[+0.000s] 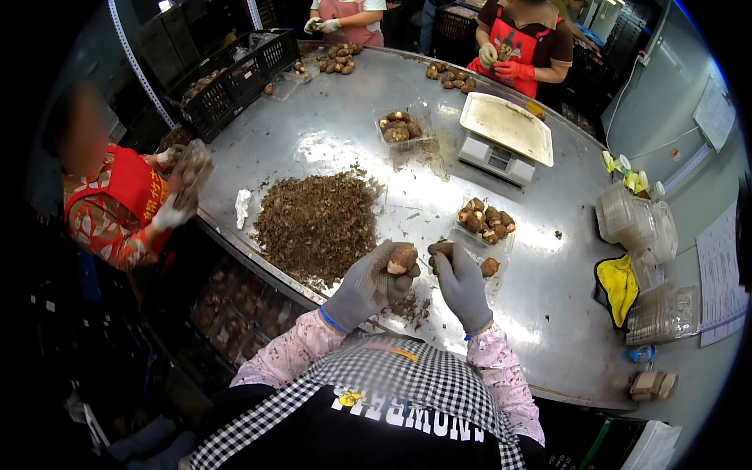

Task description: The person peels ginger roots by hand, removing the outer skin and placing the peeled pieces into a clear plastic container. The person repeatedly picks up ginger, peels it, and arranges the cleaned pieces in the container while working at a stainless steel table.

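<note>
My left hand [370,285], in a grey glove, holds a brown taro corm [402,259] with a pale cut end. Close by on the right is my right hand [461,285], also gloved, its fingers curled; whether they hold something small is hidden. Just beyond it, a clear plastic tray of small taro corms [486,221] stands on the metal table, its clear lid reaching toward me. A single corm [490,267] lies beside my right hand. To the left rises a heap of brown peelings and fibres [317,226]; more scraps [409,310] lie below my hands.
A scale [506,132] and another clear tray of corms [400,127] stand farther back. Black crates [235,82] sit at the back left. Stacked clear containers [634,220] and a yellow cloth [617,288] lie at right. Co-workers stand at the left and far edges.
</note>
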Demonstrator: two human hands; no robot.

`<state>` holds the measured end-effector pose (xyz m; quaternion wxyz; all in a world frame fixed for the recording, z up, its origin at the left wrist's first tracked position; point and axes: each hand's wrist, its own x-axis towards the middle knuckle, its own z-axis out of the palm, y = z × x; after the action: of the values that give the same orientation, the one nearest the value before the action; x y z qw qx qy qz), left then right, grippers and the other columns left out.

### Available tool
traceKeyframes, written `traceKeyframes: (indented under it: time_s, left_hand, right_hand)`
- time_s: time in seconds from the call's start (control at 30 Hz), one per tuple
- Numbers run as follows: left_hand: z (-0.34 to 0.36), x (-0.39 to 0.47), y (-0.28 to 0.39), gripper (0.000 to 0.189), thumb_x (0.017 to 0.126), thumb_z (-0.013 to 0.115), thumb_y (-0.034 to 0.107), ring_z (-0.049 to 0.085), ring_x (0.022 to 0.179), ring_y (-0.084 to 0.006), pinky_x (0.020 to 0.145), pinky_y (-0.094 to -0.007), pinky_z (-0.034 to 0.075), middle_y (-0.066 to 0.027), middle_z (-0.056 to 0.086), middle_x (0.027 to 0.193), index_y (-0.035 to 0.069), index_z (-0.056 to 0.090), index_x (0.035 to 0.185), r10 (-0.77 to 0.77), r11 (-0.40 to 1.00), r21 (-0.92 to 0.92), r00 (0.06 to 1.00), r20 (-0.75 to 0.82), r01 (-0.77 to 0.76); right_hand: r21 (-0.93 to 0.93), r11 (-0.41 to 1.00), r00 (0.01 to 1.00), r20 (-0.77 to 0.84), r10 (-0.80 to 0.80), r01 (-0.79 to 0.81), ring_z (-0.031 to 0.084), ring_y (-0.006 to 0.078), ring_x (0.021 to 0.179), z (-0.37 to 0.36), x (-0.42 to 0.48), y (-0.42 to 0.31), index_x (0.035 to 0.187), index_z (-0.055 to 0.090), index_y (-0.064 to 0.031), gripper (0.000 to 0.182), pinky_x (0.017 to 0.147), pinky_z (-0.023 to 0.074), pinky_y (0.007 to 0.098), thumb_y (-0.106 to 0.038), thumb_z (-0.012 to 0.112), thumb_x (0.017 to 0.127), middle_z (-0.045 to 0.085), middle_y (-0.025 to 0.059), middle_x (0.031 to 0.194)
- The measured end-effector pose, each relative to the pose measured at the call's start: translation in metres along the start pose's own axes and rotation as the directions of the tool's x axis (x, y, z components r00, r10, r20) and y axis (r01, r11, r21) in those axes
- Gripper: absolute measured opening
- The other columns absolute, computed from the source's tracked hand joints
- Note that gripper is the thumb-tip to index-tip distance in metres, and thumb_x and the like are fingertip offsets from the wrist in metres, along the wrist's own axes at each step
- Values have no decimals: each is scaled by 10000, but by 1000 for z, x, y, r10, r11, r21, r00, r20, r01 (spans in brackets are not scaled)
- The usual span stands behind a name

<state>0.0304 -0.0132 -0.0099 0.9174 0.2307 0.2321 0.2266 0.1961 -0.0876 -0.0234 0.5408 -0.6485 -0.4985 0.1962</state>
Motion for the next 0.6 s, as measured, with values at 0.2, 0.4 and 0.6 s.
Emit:
traceKeyframes:
  time_s: [0.2,0.4,0.6]
  left_hand:
    - [-7,6,-9,482,1053,269,422,438,614,-92,543,-237,387,-14,490,800,28,533,1139,27,936,348,997,71,-50]
    - [-18,21,-4,489,1042,304,441,281,456,-64,399,-211,246,13,382,645,12,537,1055,-81,991,118,972,222,56]
    - [-4,78,-10,359,957,576,233,581,828,-155,744,-268,497,-88,607,938,-22,516,1202,393,567,759,915,93,-321]
  right_hand:
    - [-324,899,933,300,-197,294,572,315,624,-9,-1,-26,767,605,-30,245,587,440,407,-224,563,911,577,147,658]
    - [-266,963,978,210,12,45,586,317,616,-10,-10,16,747,600,-16,268,572,445,417,-224,560,911,549,178,627]
    - [-746,628,899,405,167,220,633,290,764,-41,-24,70,1084,625,-104,266,649,515,388,-114,599,820,617,121,883]
